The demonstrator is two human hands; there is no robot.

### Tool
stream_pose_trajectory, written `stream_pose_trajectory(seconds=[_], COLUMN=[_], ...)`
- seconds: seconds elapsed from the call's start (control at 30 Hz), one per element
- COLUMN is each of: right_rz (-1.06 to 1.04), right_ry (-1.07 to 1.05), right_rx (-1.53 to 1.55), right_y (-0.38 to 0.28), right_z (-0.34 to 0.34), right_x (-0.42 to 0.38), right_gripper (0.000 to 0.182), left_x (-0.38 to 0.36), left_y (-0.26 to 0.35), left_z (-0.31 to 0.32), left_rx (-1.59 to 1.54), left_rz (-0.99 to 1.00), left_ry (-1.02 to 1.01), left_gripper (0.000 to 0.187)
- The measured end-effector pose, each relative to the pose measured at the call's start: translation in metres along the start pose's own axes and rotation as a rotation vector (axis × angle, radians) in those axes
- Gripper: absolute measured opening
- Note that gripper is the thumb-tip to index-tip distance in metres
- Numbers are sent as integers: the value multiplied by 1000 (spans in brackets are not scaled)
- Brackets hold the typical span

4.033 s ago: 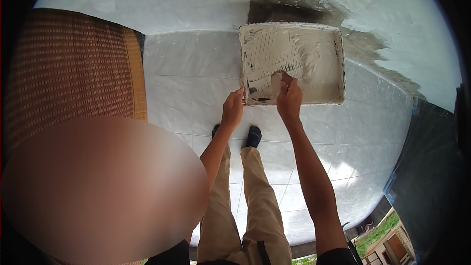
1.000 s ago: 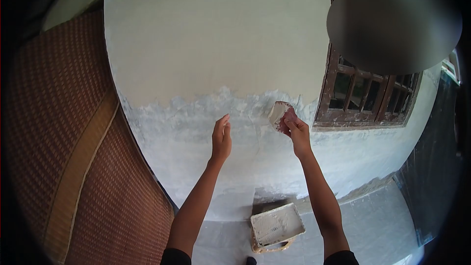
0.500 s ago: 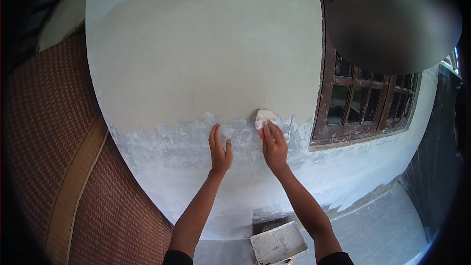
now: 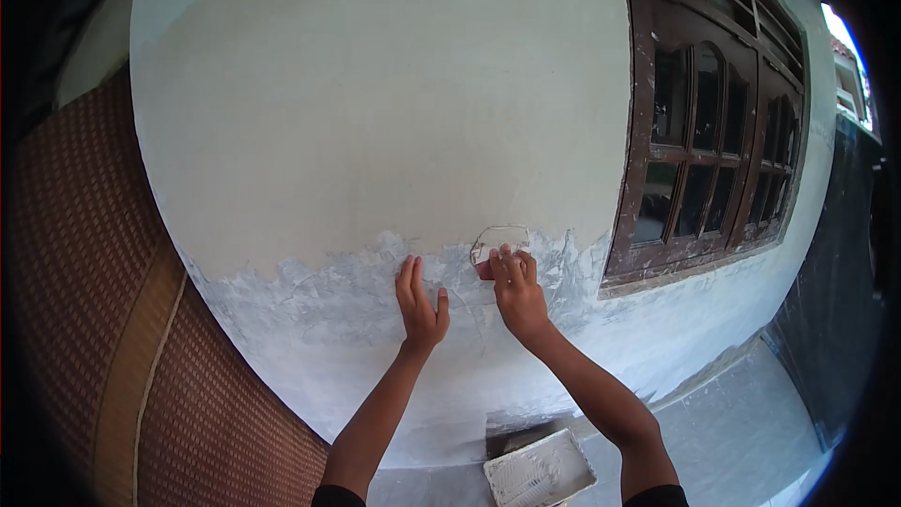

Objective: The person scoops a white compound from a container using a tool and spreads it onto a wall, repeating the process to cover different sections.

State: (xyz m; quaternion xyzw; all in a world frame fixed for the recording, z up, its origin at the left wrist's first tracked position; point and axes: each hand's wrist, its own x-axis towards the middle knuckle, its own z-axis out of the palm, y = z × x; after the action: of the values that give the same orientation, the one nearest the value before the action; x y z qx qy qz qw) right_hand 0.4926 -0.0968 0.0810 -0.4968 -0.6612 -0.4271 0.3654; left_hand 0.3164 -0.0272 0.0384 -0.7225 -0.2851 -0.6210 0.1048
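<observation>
My right hand [image 4: 519,297] is closed on a putty scraper [image 4: 485,268], whose reddish lower part shows beside my fingers and whose upper part is smeared with white putty. Its upper edge lies against the wall [image 4: 394,131], right where the beige surface meets a rough grey-white band of putty [image 4: 310,293]. To the left, my left hand [image 4: 421,305] holds nothing; its fingers point up with the thumb apart, the fingertips at the putty band's upper part.
Below my hands a white paint tray [image 4: 542,471] with whitish putty in it stands on the grey floor [image 4: 732,432]. A brown wooden window [image 4: 694,131] is set in the wall at right. Woven brown panels [image 4: 84,216] line the left side.
The scraper has turned from showing its putty-covered face to lying flatter on the wall, slightly left. My left hand stays nearly in place. The view has shifted, showing more of the window.
</observation>
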Motion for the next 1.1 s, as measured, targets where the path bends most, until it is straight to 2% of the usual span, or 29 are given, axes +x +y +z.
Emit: stream_pose_trajectory(seconds=[0.13,0.53,0.77,0.87,0.93,1.1], right_rz=[-55,-157,-172,-145,-76,8], right_ry=[-14,-55,-114,-189,-202,-13], right_rx=[-110,-155,-133,-94,8,163], right_y=[0,8,6,4,0,-2], right_z=[4,3,1,-3,-11,-43], right_x=[-4,-23,-47,-66,-72,-51], right_gripper=[49,49,47,43,41,33], left_x=[-2,-3,2,3,3,6], left_y=[0,0,9,14,12,6], left_z=[9,19,4,-7,-12,-21], left_rx=[45,93,80,109,10,100], left_rz=[3,16,-1,2,11,41], left_ry=[49,88,40,10,-24,-23], left_gripper=[58,59,59,59,60,58])
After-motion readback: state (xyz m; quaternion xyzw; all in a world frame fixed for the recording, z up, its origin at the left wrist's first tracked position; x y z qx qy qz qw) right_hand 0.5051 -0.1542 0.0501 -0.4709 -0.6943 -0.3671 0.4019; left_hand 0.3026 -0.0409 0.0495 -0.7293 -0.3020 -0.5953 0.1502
